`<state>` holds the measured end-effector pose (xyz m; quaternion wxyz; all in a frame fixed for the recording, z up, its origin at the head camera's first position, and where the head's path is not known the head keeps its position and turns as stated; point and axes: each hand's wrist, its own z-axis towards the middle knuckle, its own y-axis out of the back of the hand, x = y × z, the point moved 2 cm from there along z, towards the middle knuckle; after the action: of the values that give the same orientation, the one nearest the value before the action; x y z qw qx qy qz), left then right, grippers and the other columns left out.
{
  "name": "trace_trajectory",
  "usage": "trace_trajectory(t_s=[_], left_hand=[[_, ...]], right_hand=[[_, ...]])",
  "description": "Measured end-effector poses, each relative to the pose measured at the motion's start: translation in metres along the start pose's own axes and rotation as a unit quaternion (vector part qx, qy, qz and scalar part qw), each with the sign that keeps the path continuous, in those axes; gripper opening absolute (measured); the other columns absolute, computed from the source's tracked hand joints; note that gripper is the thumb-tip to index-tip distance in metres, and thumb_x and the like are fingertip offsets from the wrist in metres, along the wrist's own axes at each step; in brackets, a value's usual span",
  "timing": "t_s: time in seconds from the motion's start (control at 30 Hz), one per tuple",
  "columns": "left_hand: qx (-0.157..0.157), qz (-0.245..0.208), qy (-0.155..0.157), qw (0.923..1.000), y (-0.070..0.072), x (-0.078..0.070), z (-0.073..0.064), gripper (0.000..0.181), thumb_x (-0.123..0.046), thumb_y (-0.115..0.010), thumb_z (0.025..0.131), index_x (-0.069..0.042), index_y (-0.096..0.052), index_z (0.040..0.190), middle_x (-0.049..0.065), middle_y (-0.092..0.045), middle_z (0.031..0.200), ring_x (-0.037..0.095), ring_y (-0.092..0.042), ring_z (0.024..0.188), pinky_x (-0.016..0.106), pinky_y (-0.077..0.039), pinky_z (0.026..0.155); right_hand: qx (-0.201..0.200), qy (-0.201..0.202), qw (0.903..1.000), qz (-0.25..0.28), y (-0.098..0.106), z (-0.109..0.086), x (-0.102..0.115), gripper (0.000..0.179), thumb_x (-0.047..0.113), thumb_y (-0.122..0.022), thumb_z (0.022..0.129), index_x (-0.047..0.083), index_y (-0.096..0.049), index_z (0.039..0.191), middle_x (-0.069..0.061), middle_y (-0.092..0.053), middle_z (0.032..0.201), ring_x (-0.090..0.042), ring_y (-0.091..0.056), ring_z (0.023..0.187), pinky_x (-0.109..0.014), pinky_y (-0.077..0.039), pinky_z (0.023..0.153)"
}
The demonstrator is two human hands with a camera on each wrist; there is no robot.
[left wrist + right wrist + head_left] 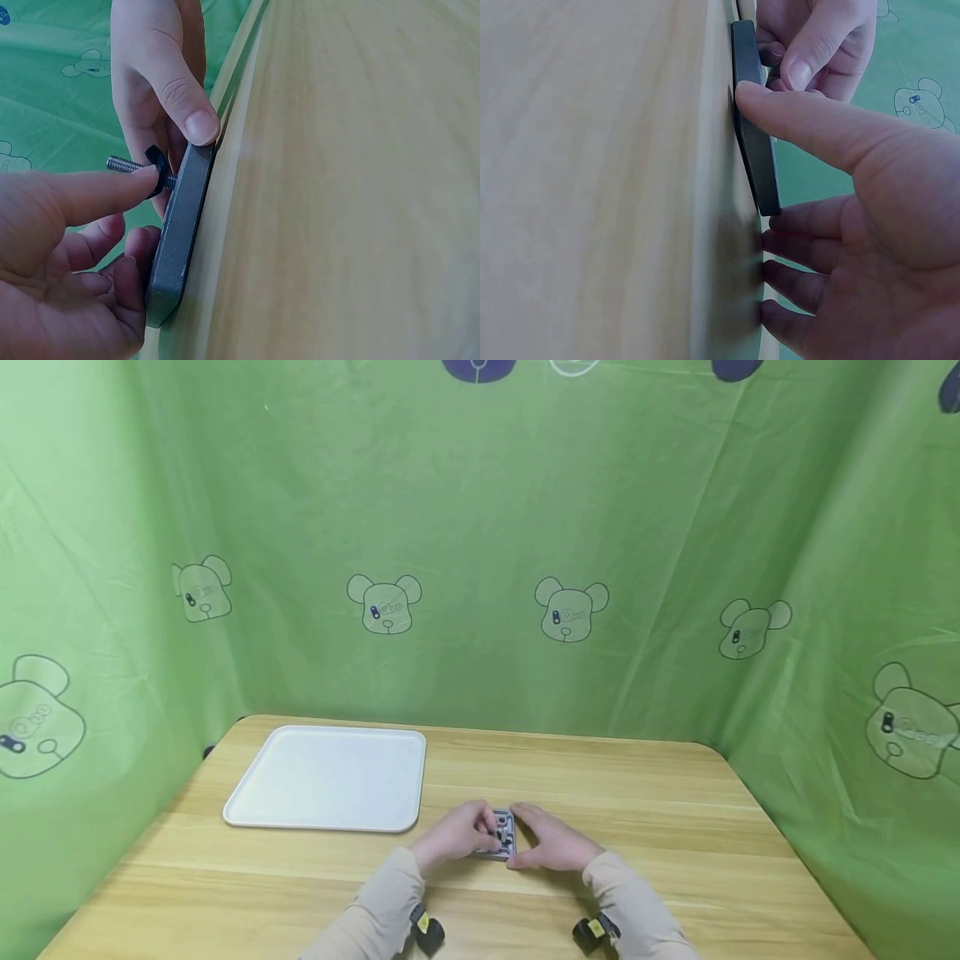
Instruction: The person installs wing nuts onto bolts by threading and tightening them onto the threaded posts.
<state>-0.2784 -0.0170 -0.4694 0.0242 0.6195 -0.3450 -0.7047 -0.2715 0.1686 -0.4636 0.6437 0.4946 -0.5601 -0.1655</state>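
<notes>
A small dark grey metal plate [510,839] lies on the table between both hands, and its upper face carries several small fittings. From that face stands a threaded bolt [124,164] with a black wing nut [157,171] on it. My left hand [459,835] pinches the wing nut, the thumb in front of it, the other fingers curled low by the plate's left end. With the thumb on the near edge and fingers at the far side, my right hand [555,843] grips the plate [756,127] at its right end. The left fingers hide part of the fittings.
A white rectangular tray [330,777] lies at the back left of the wooden table [637,802]. Green curtains [480,677] with bear-head drawings enclose the back and both sides. Each wrist bears a black strapped-on device.
</notes>
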Motion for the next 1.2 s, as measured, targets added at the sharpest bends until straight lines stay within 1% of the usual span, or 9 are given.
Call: trace_trajectory(t_s=[0.13,0.33,0.47,0.6,0.77,1.0,1.1,1.2], left_hand=[[0.0,0.007,-0.007,1.0,-0.0003,-0.0002,0.0003,0.02,-0.006,-0.078,0.076,-0.007,-0.061,0.085,-0.002,-0.058,0.081,0.009,-0.052,0.076,0.021,-0.044,0.07],[0.008,0.009,0.001,0.9999,0.0003,-0.0013,0.0001,0.022,-0.009,-0.082,0.073,-0.008,-0.066,0.088,0.0,-0.061,0.085,0.011,-0.053,0.079,0.023,-0.044,0.072],[0.013,0.012,-0.001,0.9998,0.0009,-0.0024,-0.0006,0.022,-0.01,-0.082,0.073,-0.008,-0.068,0.089,0.001,-0.063,0.086,0.011,-0.054,0.08,0.024,-0.045,0.072],[0.017,0.019,-0.013,0.9996,0.001,-0.0025,0.0001,0.017,-0.009,-0.079,0.076,-0.007,-0.07,0.09,0.001,-0.066,0.085,0.009,-0.053,0.077,0.022,-0.044,0.07],[0.022,0.026,-0.025,0.9991,0.0008,-0.0023,0.0012,0.01,-0.003,-0.069,0.084,-0.004,-0.071,0.093,0.004,-0.069,0.089,0.008,-0.053,0.078,0.022,-0.044,0.071],[0.018,0.044,-0.021,0.9987,0.0007,-0.0022,0.0008,0.009,-0.006,-0.064,0.089,-0.005,-0.072,0.094,0.004,-0.07,0.092,0.009,-0.055,0.086,0.028,-0.045,0.082],[0.017,0.044,-0.02,0.9987,0.0007,-0.0022,0.0005,0.009,-0.007,-0.063,0.09,-0.006,-0.072,0.094,0.003,-0.07,0.093,0.009,-0.055,0.087,0.029,-0.045,0.083],[0.015,0.042,-0.022,0.9988,0.0007,-0.0021,0.0002,0.009,-0.006,-0.063,0.09,-0.006,-0.071,0.095,0.003,-0.068,0.092,0.009,-0.055,0.086,0.028,-0.045,0.082]], right_hand=[[-0.002,0.0,1.0,-0.003,-0.0001,-0.0001,-0.0002,0.1,0.042,-0.08,0.073,-0.002,-0.032,0.148,-0.026,-0.032,0.154,-0.046,-0.032,0.141,-0.061,-0.025,0.113],[0.001,-0.003,1.0,0.003,0.0,-0.0007,0.0001,0.1,0.042,-0.081,0.072,-0.001,-0.032,0.149,-0.025,-0.031,0.154,-0.046,-0.032,0.141,-0.063,-0.025,0.113],[0.001,-0.003,1.0,0.002,0.0001,-0.0007,0.0005,0.1,0.041,-0.081,0.072,-0.001,-0.032,0.149,-0.025,-0.031,0.155,-0.046,-0.031,0.141,-0.062,-0.025,0.113],[-0.001,0.0,1.0,-0.001,0.0003,-0.001,0.0012,0.1,0.041,-0.08,0.073,-0.001,-0.032,0.148,-0.026,-0.031,0.154,-0.046,-0.032,0.141,-0.062,-0.025,0.113],[-0.005,0.002,1.0,-0.006,0.0004,-0.0012,0.0014,0.1,0.042,-0.08,0.073,-0.002,-0.032,0.148,-0.026,-0.032,0.153,-0.046,-0.033,0.14,-0.062,-0.026,0.113],[-0.006,0.001,0.9999,-0.009,-0.0004,-0.0005,-0.0001,0.1,0.042,-0.08,0.073,-0.002,-0.032,0.148,-0.026,-0.033,0.153,-0.046,-0.033,0.14,-0.061,-0.026,0.113],[-0.006,0.0,1.0,-0.007,-0.0008,-0.0005,-0.0005,0.1,0.043,-0.08,0.073,-0.001,-0.032,0.148,-0.026,-0.033,0.154,-0.046,-0.033,0.14,-0.061,-0.025,0.113],[-0.005,-0.001,1.0,-0.005,-0.0011,-0.0001,-0.0009,0.1,0.043,-0.08,0.073,-0.001,-0.032,0.148,-0.025,-0.032,0.154,-0.046,-0.033,0.14,-0.061,-0.026,0.113]])
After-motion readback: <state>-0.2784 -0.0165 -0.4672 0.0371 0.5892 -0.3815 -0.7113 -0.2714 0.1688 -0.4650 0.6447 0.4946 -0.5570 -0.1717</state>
